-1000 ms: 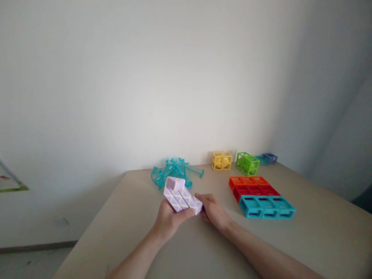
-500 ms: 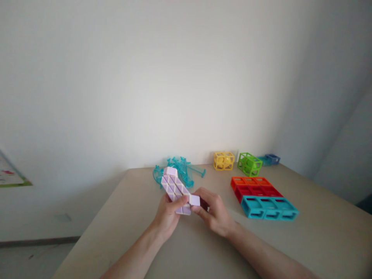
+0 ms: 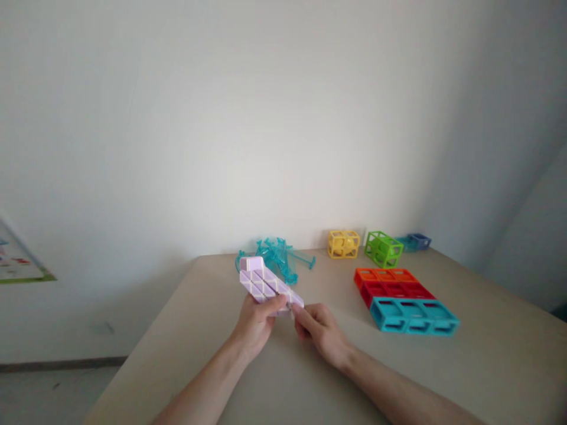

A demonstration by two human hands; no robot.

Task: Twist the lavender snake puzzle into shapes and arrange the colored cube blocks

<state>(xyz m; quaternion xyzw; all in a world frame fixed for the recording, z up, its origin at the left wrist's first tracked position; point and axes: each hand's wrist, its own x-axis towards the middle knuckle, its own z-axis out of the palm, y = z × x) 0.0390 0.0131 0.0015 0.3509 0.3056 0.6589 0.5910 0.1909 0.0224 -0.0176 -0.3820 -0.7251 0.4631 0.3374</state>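
Head cam: L hand [image 3: 255, 326] grips lilac blk puzzle [image 3: 259, 282], R hand [image 3: 322, 334] pinching its R end.

Single cam, head-worn, sitting above the near side of the table [image 3: 487, 360], aiming forward and down, facing the wall [image 3: 283, 130] behind it. Left hand [image 3: 257, 323] and right hand [image 3: 322, 333] are showing fairly close, below centre, arms [image 3: 204, 378] entering from the bottom edge. Right side is blurring; probably catching a side wall [image 3: 527, 218], can't swear to it.
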